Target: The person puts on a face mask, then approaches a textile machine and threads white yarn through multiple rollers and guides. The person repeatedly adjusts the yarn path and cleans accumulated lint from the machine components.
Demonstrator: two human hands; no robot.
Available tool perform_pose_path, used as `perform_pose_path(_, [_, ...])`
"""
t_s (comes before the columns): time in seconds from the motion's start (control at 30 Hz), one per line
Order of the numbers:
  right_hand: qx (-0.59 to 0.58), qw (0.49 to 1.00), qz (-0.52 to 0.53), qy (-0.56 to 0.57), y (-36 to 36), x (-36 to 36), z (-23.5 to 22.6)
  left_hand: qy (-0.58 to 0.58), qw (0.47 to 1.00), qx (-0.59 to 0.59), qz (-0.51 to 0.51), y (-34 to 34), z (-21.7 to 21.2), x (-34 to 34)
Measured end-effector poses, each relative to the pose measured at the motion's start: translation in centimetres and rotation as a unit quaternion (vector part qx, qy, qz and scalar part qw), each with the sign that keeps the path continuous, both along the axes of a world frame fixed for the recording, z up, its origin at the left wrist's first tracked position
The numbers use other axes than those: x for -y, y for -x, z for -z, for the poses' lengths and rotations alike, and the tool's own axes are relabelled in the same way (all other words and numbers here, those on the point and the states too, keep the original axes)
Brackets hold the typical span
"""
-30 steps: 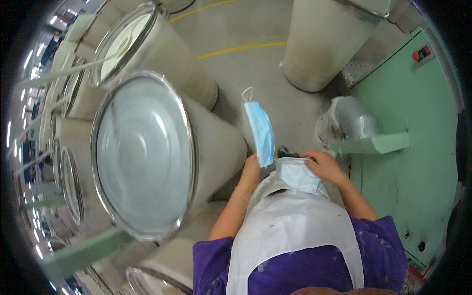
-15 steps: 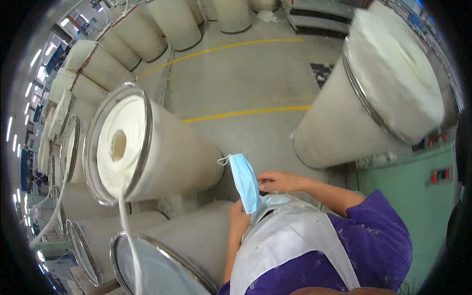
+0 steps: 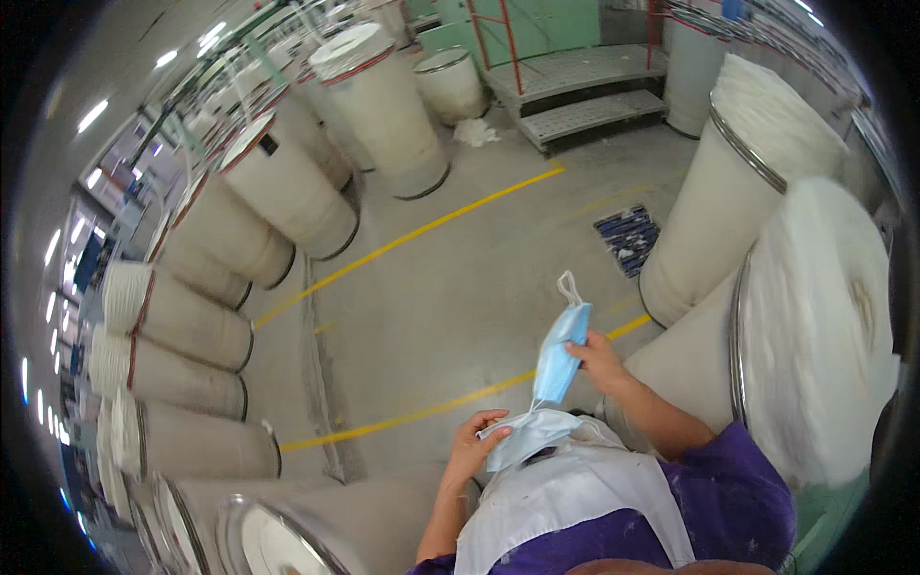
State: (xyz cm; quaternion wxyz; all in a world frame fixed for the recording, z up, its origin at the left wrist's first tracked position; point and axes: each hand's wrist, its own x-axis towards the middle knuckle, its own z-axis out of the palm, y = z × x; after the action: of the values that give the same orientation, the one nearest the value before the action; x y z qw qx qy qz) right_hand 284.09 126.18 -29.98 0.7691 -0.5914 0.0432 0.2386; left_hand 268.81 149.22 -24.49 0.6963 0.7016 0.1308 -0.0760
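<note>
Presently a blue face mask (image 3: 561,355) is pinched upright by the right hand (image 3: 599,362), while a second mask (image 3: 527,436) is gripped by the left hand (image 3: 476,441). Judged so, the masks are being separated; steady pinches seem needed next.

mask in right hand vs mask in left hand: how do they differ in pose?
The mask in the right hand hangs upright and folded narrow, ear loop up; the mask in the left hand lies spread out flat, low by the apron. The first is brighter blue, the second paler. Both are pleated face masks.
</note>
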Motion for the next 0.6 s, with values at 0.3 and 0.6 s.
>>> perform_pose_path(0.3, [-0.065, 0.936, 0.331, -0.097, -25.5, 12.2, 12.1, -0.135, 0.981, -0.002, 0.142, -34.3, 1.5, -7.0])
perform_pose_path(0.6, [-0.138, 0.969, 0.121, 0.164, -59.0, 4.1, 14.1, -0.106, 0.994, -0.026, -0.03, -59.1, 2.2, -12.4])
